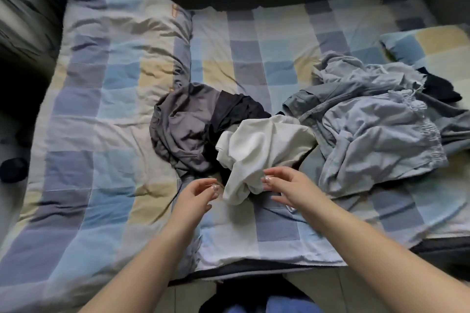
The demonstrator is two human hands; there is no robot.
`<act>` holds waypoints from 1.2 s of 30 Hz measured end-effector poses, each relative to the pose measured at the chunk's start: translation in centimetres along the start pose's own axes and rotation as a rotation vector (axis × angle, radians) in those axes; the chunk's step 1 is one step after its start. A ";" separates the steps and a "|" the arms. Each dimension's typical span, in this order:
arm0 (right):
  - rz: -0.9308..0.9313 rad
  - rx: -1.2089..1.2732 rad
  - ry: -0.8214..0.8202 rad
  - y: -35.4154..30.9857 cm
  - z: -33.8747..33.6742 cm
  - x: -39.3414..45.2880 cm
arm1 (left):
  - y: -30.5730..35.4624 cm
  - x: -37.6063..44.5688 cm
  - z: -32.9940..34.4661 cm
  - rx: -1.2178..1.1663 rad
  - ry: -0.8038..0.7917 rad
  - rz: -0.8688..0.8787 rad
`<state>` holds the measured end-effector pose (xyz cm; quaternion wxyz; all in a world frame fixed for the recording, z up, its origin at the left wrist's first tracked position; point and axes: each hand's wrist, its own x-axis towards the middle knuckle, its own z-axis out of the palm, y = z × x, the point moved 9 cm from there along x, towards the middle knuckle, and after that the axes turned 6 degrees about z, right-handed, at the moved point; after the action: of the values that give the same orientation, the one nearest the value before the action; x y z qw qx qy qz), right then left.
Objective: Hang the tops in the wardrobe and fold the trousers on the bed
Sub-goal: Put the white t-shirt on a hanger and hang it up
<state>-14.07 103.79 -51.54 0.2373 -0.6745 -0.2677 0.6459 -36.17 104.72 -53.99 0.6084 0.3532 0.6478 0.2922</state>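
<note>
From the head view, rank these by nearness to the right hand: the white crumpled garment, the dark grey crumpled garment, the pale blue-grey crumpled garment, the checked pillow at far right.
From the right hand:
1. White crumpled garment, at its fingertips.
2. Pale blue-grey crumpled garment, to its right.
3. Dark grey crumpled garment, left, beyond the white one; close to call with 2.
4. Checked pillow, far right corner.

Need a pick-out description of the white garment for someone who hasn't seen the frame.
On the checked bed, a run of crumpled clothes lies from the middle to the right. The white garment is its nearest piece, just beyond both hands, between a dark grey garment on the left and light blue-grey clothes on the right. It is the only white one.
</note>
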 end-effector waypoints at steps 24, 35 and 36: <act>-0.219 -0.534 0.052 8.7 4.7 22.8 | -11.1 23.9 4.9 0.059 -0.019 0.075; -0.346 -0.449 0.342 -2.7 -1.2 14.5 | 7.1 12.6 10.0 0.019 -0.214 0.311; -0.389 -0.428 0.347 -4.8 -2.1 13.3 | 9.5 11.4 10.5 0.032 -0.238 0.346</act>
<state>-11.89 116.31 -58.15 0.2511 -0.7451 -0.4764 0.3935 -24.89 118.97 -53.94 0.6156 0.5009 0.5057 0.3381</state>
